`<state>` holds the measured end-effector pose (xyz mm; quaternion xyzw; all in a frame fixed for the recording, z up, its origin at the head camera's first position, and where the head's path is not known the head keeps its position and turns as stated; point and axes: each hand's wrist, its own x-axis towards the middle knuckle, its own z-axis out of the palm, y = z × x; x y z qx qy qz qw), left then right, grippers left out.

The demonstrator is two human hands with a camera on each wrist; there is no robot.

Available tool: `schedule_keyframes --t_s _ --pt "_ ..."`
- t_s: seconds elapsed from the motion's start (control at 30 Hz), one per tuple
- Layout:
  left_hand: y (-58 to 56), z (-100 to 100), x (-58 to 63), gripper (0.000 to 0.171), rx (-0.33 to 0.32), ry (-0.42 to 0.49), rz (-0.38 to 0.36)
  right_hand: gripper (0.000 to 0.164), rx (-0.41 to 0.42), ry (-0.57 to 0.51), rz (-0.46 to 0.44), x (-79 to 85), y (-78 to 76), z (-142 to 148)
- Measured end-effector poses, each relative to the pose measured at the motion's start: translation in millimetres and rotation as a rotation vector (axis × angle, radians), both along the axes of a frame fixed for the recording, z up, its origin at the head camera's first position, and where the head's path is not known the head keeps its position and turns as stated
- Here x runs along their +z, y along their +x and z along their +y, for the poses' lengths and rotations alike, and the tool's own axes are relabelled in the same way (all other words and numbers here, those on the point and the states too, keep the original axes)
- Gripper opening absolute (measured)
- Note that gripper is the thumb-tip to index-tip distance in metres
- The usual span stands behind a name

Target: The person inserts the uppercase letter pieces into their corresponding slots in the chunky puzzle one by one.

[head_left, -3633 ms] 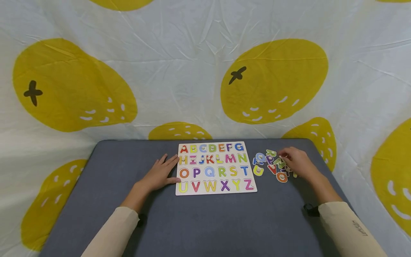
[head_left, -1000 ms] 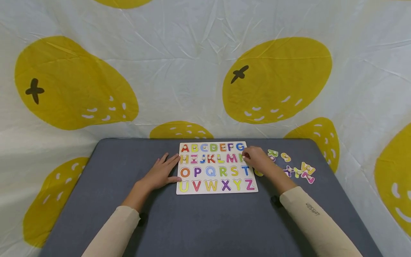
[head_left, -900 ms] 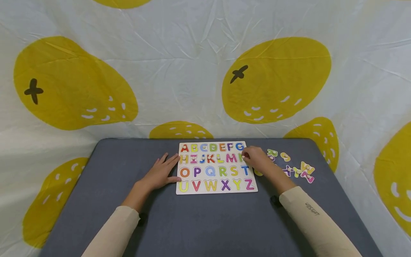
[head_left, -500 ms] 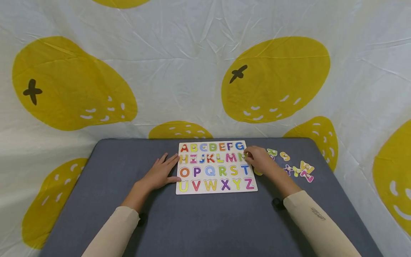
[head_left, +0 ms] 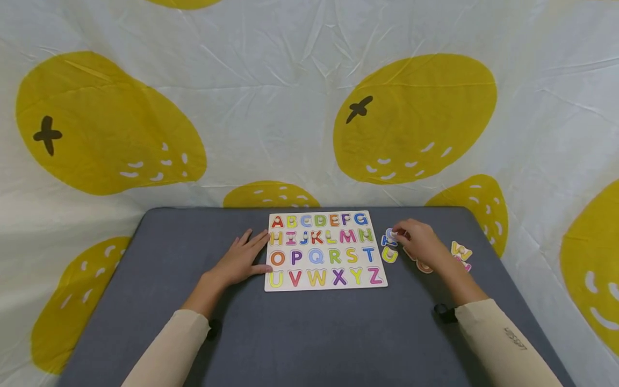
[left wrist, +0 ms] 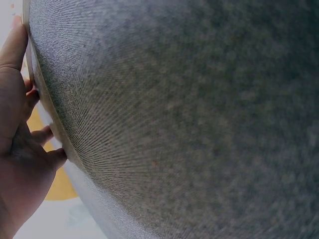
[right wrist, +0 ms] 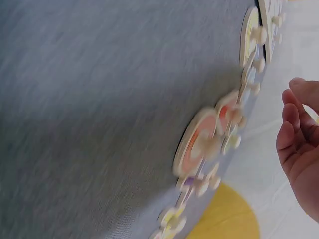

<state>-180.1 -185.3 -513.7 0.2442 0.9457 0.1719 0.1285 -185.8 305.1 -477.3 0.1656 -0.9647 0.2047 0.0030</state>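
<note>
A white alphabet puzzle board (head_left: pixel 302 273) lies on the dark grey table in the head view. Letter pieces with knobs sit in its upper two rows, the green N (head_left: pixel 366 235) at the right end of the second. My left hand (head_left: pixel 240 259) rests at the board's left edge, fingers spread, fingertips and thumb touching it. My right hand (head_left: pixel 419 243) hovers over the loose letter pieces, fingertips by the blue Q (head_left: pixel 391 234). The right wrist view shows its fingers loosely bent, holding nothing, above the knobs. Its palm and wrist hide part of the pile in the head view.
Near the board's right edge lie a blue T (head_left: pixel 388 241) and a yellow U (head_left: pixel 389 255). An orange O (head_left: pixel 424 267) is partly under my right hand. A yellow W (head_left: pixel 461 250) lies farther right. A white curtain with yellow fruit print (head_left: pixel 416 118) hangs behind the table.
My right hand has let go of the green N, which now lies in its board slot, and has moved right over the loose pieces. My left hand has stayed at the board's edge.
</note>
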Motion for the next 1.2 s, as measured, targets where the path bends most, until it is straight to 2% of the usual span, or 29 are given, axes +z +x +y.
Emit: schedule_keyframes --t_s 0.13,0.3,0.53,0.7,0.87,1.2 --pt "-0.8 1 0.5 0.096 -0.004 0.003 -0.002 0.015 0.011 0.007 0.019 3.1 7.4 18" --pt "-1.3 0 0.8 0.096 -0.003 0.008 0.002 0.014 0.013 0.022 -0.002 4.1 18.3 41" --pt "-2.0 0 -1.5 0.096 -0.002 0.001 0.003 0.012 0.051 0.043 -0.063 -5.7 34.6 63" --pt "-2.0 0 -3.4 0.096 -0.002 0.003 0.001 0.009 0.067 0.024 -0.090 -14.4 41.5 69" --pt "-1.4 0 -4.2 0.096 0.000 0.007 -0.006 0.009 0.049 0.039 -0.107 -20.2 43.7 71" --pt "-0.3 1 -3.5 0.096 0.008 0.014 -0.005 0.008 0.040 0.055 -0.090 -17.1 45.5 67"
